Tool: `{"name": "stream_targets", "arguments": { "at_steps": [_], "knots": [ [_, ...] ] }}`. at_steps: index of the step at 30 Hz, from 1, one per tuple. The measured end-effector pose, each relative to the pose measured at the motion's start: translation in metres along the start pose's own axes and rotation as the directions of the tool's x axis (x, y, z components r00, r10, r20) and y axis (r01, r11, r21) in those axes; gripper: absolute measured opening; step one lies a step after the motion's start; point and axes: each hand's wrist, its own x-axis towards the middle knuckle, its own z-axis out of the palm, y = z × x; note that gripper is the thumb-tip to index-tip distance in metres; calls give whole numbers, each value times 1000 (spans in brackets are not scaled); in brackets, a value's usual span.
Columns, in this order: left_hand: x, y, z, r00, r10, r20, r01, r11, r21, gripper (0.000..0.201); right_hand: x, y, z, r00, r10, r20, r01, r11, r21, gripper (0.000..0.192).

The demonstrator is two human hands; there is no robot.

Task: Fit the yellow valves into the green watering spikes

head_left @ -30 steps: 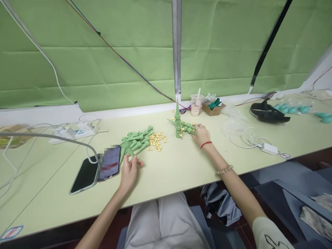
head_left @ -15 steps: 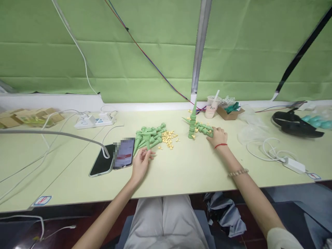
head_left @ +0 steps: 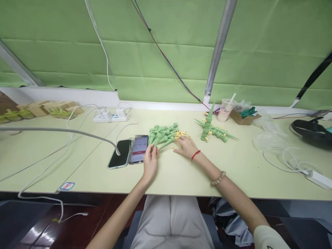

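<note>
A green, tapered plastic piece [head_left: 159, 137] with a wide round end is pinched in the fingertips of my left hand [head_left: 150, 163], its wide end tilted up. Behind it lies a heap of similar green pieces [head_left: 168, 129] on the table. My right hand [head_left: 187, 147] reaches over a pile of small yellow pegs [head_left: 180, 134], fingers stretched and thumb apart; the hand covers part of the pile. To the right, a green spiked stack [head_left: 207, 126] with yellow pegs stands upright, and more pegged green stacks [head_left: 220, 134] lie beside it.
Two phones, one dark [head_left: 119, 157] and one lit [head_left: 138, 149], lie left of my left hand. A drink cup [head_left: 225, 110] and a cardboard box [head_left: 243, 119] stand at the back right. A power strip [head_left: 111, 117] and cables lie left; a white adapter [head_left: 319, 179] lies right.
My right hand has moved left from the pegged green stacks to the yellow pegs. My left hand still holds its green piece, now tilted differently. The view has shifted left.
</note>
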Motion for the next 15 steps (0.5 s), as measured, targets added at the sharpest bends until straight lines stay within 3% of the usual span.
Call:
{"name": "stream_targets", "arguments": {
  "at_steps": [2,4,8,13,15],
  "knots": [
    [2,6,-3,1000,-23,15,24,994,-111,26,1,6,-1,987,161,-7,-161,987,14,60],
    [7,14,-2,993,-54,109,77,974,-215,27,-1,14,-4,967,253,-3,-252,964,83,48],
    [30,24,12,919,-124,375,241,928,-283,29,-4,24,-2,965,259,-41,-240,936,257,12],
    [67,26,41,790,-181,586,314,940,-132,24,0,36,4,932,342,-121,-242,835,495,9],
    [75,22,45,818,-170,550,274,955,-112,31,1,42,5,895,423,-142,-254,745,617,12]
  ]
}}
